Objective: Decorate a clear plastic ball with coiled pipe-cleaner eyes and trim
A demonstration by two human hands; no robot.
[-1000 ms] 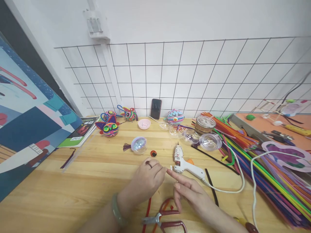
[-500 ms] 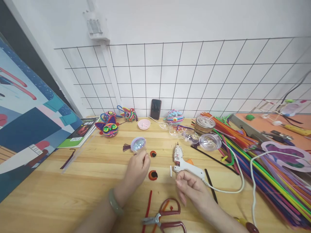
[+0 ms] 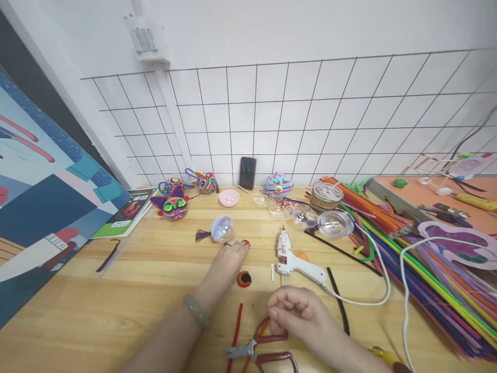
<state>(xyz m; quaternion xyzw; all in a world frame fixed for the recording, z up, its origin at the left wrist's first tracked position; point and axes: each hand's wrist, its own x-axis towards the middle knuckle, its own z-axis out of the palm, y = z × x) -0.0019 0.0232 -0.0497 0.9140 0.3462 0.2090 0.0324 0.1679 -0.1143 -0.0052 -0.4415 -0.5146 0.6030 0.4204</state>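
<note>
My left hand [image 3: 229,263], with a bracelet on its wrist, reaches palm down over the table. Its fingertips are closed at a small red-and-black coiled pipe-cleaner disc [image 3: 246,242], mostly covered by them. Just beyond it lies a clear ball with a shiny lilac half [image 3: 222,228] and a dark tassel. A second red-and-black disc [image 3: 244,279] is flat on the wood, right of the left wrist. My right hand [image 3: 297,314] hovers by the handles of the scissors [image 3: 267,339], fingers curled and thumb against the index finger. Whatever it may pinch is hidden.
A white glue gun [image 3: 298,265] lies beyond my right hand, its cord [image 3: 365,302] looping right. Bundled pipe cleaners [image 3: 419,280] fill the right side. Clear plastic shells [image 3: 305,215], a pink bowl [image 3: 229,198], a phone [image 3: 247,173] and colourful wrapped ornaments [image 3: 174,207] stand farther back.
My left hand has moved forward and right, down to the far disc. The tasselled ball has turned slightly. My right hand has shifted left and toward me, nearer the scissors.
</note>
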